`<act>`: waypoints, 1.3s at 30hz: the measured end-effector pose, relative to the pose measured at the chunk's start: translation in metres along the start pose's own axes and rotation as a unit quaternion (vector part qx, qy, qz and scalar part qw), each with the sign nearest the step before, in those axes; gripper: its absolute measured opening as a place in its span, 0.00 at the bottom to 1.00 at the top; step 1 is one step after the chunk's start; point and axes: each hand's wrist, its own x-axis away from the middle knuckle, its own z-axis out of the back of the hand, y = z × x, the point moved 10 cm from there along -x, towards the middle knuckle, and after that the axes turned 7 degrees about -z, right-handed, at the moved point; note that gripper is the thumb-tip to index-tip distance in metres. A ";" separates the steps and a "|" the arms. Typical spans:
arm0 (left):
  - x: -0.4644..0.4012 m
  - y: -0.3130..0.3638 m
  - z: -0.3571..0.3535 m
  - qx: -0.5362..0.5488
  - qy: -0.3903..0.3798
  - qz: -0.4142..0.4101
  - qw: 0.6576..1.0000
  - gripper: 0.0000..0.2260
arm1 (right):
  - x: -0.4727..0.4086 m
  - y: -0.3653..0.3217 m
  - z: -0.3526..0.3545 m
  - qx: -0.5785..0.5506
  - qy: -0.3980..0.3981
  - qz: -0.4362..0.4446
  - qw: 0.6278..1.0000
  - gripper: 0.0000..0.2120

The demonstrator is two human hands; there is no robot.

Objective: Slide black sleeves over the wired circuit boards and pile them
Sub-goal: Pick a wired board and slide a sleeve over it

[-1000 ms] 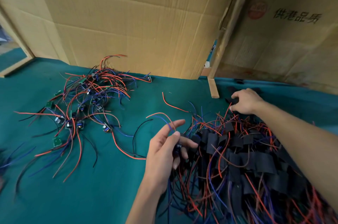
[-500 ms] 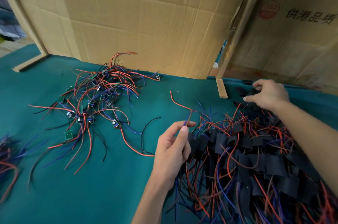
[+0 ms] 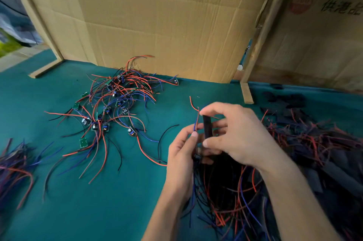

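Observation:
My left hand (image 3: 181, 154) pinches the red and blue wires (image 3: 196, 122) of a circuit board; the board itself is hidden behind my fingers. My right hand (image 3: 235, 134) holds a black sleeve (image 3: 207, 127) upright between thumb and fingers, right beside those wires. A heap of bare wired circuit boards (image 3: 114, 107) lies on the green table (image 3: 98, 201) to the left. The pile of sleeved boards (image 3: 294, 162) spreads under and to the right of my hands. Loose black sleeves (image 3: 284, 99) lie at the back right.
Cardboard walls (image 3: 167, 24) stand along the back of the table, with a wooden post (image 3: 247, 93) between them. Another bundle of wires (image 3: 15, 164) lies at the far left edge.
My right hand has come back from the loose sleeves at the back right with a black sleeve and now meets my left hand, which has lifted the wires slightly.

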 end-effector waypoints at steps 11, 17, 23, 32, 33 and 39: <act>-0.002 0.000 0.007 -0.112 0.020 -0.044 0.993 0.08 | -0.005 0.013 -0.008 0.013 0.006 -0.023 1.000 0.12; -0.002 -0.001 0.005 -0.111 0.014 -0.039 0.993 0.10 | -0.005 0.023 0.024 -0.152 0.102 -0.039 0.982 0.11; 0.000 -0.003 0.001 -0.114 -0.005 -0.033 0.993 0.12 | 0.015 0.065 0.079 -0.389 0.322 -0.085 0.859 0.12; 0.001 -0.005 -0.002 -0.134 -0.026 -0.028 0.990 0.10 | 0.011 0.058 0.065 -0.462 0.304 -0.079 0.830 0.11; 0.001 -0.006 -0.002 -0.136 -0.027 -0.029 0.990 0.09 | 0.012 0.058 0.065 -0.461 0.309 -0.080 0.828 0.11; 0.002 -0.005 -0.007 -0.148 -0.045 -0.038 0.987 0.09 | 0.013 0.068 0.071 -0.478 0.317 -0.081 0.815 0.11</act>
